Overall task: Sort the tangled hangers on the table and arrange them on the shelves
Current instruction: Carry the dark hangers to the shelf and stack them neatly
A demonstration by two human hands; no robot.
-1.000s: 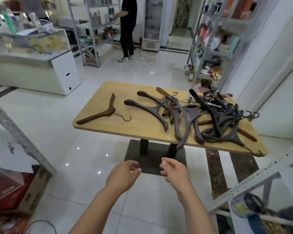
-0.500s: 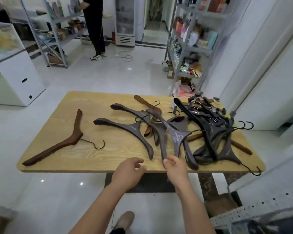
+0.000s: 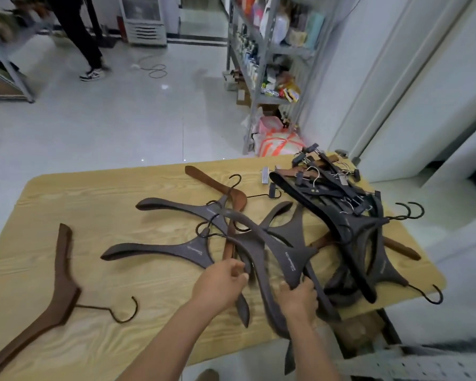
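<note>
Several dark grey wooden hangers (image 3: pixel 261 237) lie tangled across the middle of the light wooden table (image 3: pixel 99 204). A denser pile of black clip hangers (image 3: pixel 338 204) sits at the right end. One brown hanger (image 3: pixel 58 287) lies alone at the left, and another brown hanger (image 3: pixel 220 188) pokes out behind the grey ones. My left hand (image 3: pixel 220 284) is closed on the arm of a grey hanger (image 3: pixel 160 250). My right hand (image 3: pixel 298 298) grips the lower edge of another grey hanger (image 3: pixel 289 259).
A metal shelf unit (image 3: pixel 261 59) full of goods stands behind the table's far right corner, with bags (image 3: pixel 278 141) at its foot. A person (image 3: pixel 77 31) stands at the far left by another rack (image 3: pixel 8 75). A perforated metal rail (image 3: pixel 412 364) runs near my right.
I have stepped up to the table. Both hands went from hovering with nothing in them at the near edge to gripping grey hangers in the tangle.
</note>
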